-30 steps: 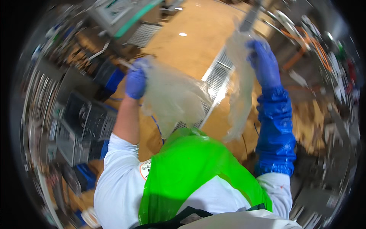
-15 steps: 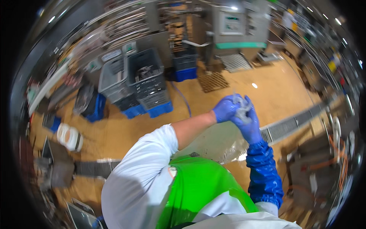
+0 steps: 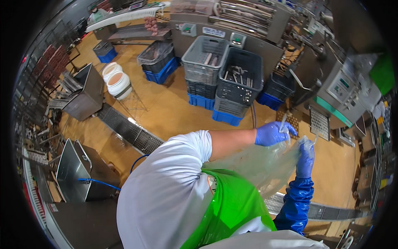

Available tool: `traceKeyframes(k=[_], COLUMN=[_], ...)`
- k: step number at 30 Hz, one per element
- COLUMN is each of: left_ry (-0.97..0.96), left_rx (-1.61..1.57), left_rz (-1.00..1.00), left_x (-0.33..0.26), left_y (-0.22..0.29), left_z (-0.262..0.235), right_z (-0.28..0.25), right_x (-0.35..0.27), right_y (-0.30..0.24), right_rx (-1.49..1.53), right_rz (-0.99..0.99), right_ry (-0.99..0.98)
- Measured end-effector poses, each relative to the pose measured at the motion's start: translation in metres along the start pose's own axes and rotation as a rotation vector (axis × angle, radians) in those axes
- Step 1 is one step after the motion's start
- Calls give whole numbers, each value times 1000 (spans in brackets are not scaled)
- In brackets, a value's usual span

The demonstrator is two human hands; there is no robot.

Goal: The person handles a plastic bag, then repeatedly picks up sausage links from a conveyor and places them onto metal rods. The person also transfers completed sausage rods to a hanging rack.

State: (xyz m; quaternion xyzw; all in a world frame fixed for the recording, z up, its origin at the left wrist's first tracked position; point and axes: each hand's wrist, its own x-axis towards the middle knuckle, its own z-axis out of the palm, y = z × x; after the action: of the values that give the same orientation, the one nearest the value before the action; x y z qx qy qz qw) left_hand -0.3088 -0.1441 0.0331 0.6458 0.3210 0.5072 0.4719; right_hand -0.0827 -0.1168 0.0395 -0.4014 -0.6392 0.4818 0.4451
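A crumpled, see-through plastic sheet (image 3: 261, 166), whose exact kind I cannot tell, hangs in front of me below both hands. My left hand (image 3: 271, 134), in a purple-blue glove, grips a thin twisted end of it near the fingertips. To its right and nearer to me, my right hand (image 3: 305, 159), gloved alike, pinches another gathered edge; wisps of plastic stick up above its fingers. A blue waterproof sleeve (image 3: 296, 201) covers my right forearm, while part of my left forearm is bare. I wear a green apron (image 3: 232, 203).
Stacked grey and black crates (image 3: 238, 76) on blue bases hold metal pieces. White buckets (image 3: 119, 84), a steel cart (image 3: 85, 93) and a steel tub (image 3: 74, 174) stand left. A floor drain (image 3: 128, 128) runs behind my left arm; a machine with a panel (image 3: 342, 89) is right.
My view has swung left, so the crates sit farther right. My hands, together on one bunch of plastic before, are now apart, with the sheet spread between and below them.
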Motion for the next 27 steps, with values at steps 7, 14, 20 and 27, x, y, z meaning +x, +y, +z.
traceKeyframes(k=[7, 14, 20, 27], left_ry=[449, 1192, 1832, 2182], left_rx=[301, 71, 238, 389], left_rz=[105, -53, 34, 15], left_x=[-73, -283, -436, -474], left_y=[14, 64, 150, 192], left_z=[-175, -309, -314, -233], right_z=[48, 2, 21, 126], right_x=[91, 170, 201, 244], right_y=[-29, -10, 20, 13], right_rx=[240, 170, 312, 198], right_rz=[-138, -293, -174, -298], right_ry=[18, 225, 60, -230])
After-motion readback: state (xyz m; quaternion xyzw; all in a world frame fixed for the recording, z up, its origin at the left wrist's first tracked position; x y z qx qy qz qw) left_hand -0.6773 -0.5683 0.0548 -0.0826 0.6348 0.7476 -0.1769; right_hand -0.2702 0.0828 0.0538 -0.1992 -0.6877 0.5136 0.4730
